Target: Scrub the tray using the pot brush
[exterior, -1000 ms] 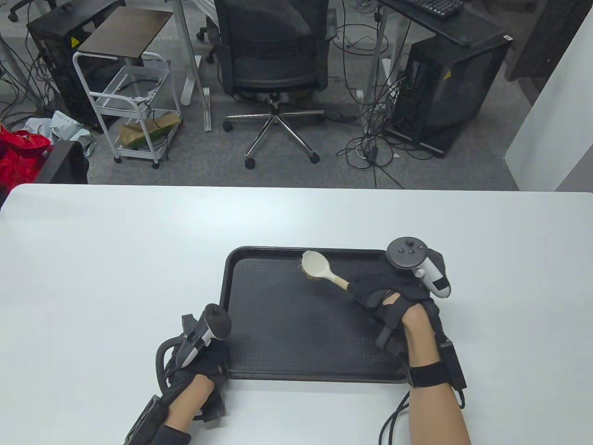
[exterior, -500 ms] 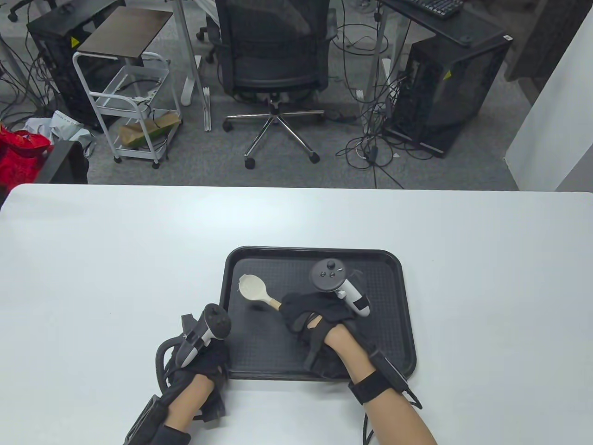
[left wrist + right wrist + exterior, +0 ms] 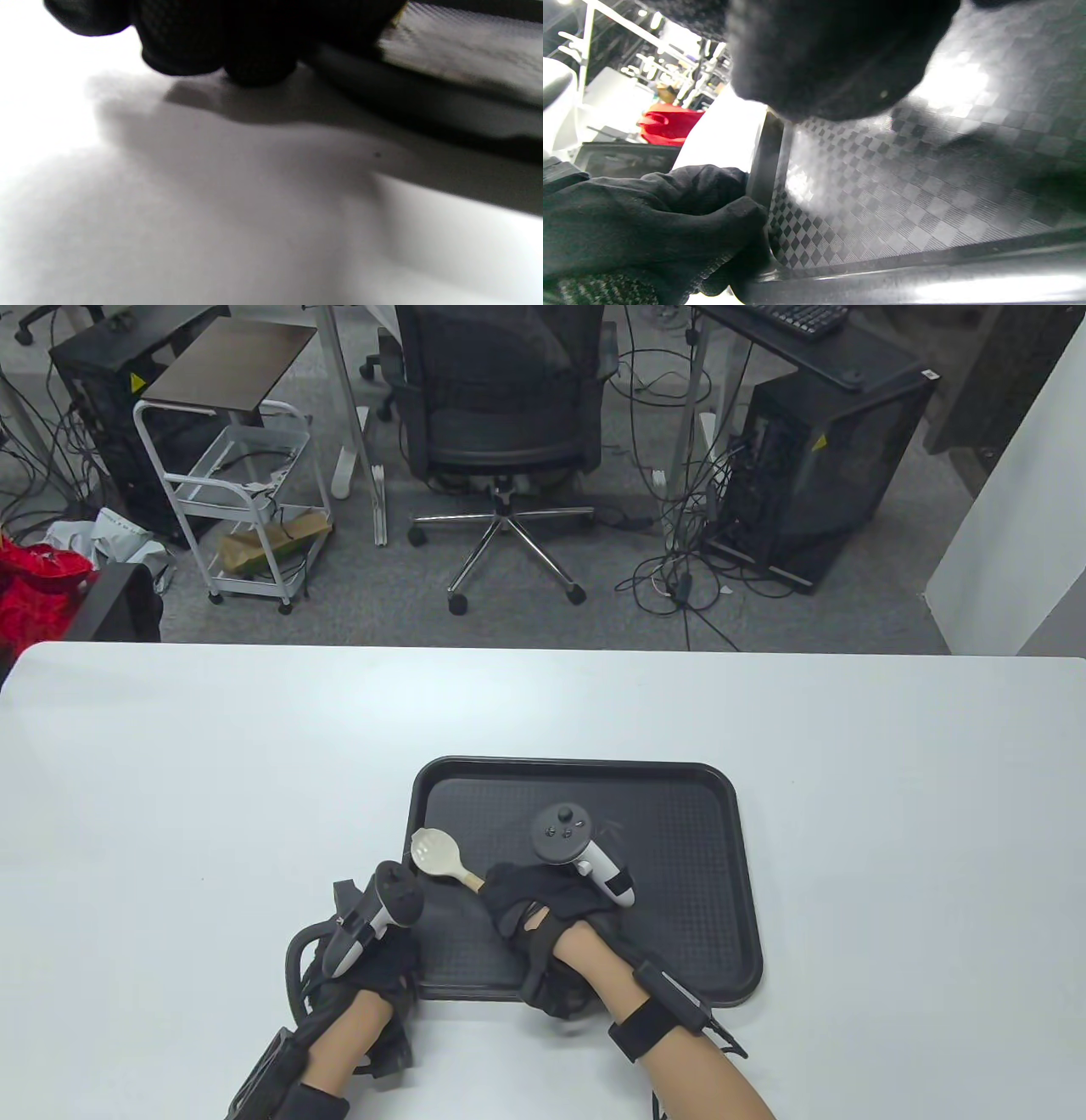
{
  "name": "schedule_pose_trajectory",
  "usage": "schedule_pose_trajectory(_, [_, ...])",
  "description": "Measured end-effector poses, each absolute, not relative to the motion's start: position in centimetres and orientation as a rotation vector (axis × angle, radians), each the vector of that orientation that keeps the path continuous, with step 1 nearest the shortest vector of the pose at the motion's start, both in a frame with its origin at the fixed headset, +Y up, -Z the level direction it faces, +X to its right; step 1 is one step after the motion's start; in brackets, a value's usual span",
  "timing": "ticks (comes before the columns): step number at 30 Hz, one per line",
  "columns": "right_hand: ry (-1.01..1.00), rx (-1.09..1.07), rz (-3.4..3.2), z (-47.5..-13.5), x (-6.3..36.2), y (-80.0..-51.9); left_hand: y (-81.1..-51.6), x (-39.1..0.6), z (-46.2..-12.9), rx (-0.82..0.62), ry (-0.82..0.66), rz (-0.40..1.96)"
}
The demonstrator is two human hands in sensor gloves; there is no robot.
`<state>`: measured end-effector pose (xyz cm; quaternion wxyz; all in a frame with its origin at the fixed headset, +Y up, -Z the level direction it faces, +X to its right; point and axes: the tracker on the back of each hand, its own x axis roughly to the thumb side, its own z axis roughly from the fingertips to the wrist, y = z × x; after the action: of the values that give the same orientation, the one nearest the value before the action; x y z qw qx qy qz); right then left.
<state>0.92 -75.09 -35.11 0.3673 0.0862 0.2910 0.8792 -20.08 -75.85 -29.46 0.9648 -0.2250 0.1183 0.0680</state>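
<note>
A black textured tray [image 3: 679, 857] lies on the white table [image 3: 170, 780]. My right hand [image 3: 530, 899] grips the wooden handle of a pot brush [image 3: 437, 855], whose pale head sits on the tray floor by the tray's left rim. My left hand [image 3: 373, 959] holds the tray's near-left corner; the right wrist view shows its gloved fingers [image 3: 683, 199] clamped over the rim [image 3: 763, 156]. In the left wrist view the left hand's dark fingertips [image 3: 216, 46] rest on the table beside the tray's edge [image 3: 424, 101]. The brush is hidden in both wrist views.
Beyond the table's far edge stand an office chair [image 3: 501, 415], a white cart [image 3: 246, 500] and computer towers [image 3: 814, 466] on the floor. Bare table surface lies left, right and behind the tray.
My right hand has swept the brush from the tray's far middle to its left side, moving left and toward me. My left hand has stayed on the tray's corner.
</note>
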Motion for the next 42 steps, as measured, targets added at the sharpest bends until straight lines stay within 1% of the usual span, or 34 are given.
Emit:
schedule_pose_trajectory(8, [0.770,0.091,2.288,-34.8,2.7,-74.7,-75.8,-20.1,-29.5,-0.462,0.238,0.140])
schedule_pose_trajectory(13, [0.729,0.063,2.313,-34.1,5.5,-74.6,-75.8,-20.1,-29.5,-0.460,0.236,0.135])
schedule_pose_trajectory(22, [0.824,-0.019,2.325,-34.9,10.8,-73.7,-75.8,-20.1,-29.5,-0.464,0.240,0.139])
schedule_pose_trajectory(26, [0.872,-0.053,2.297,-35.2,14.0,-73.4,-75.9,-20.1,-29.5,-0.463,0.240,0.139])
schedule_pose_trajectory(35, [0.799,-0.278,2.190,-35.2,23.3,-73.2,-75.9,-20.1,-29.5,-0.460,0.242,0.135])
schedule_pose_trajectory(42, [0.759,-0.361,2.117,-34.2,28.2,-73.5,-75.8,-20.1,-29.5,-0.459,0.243,0.128])
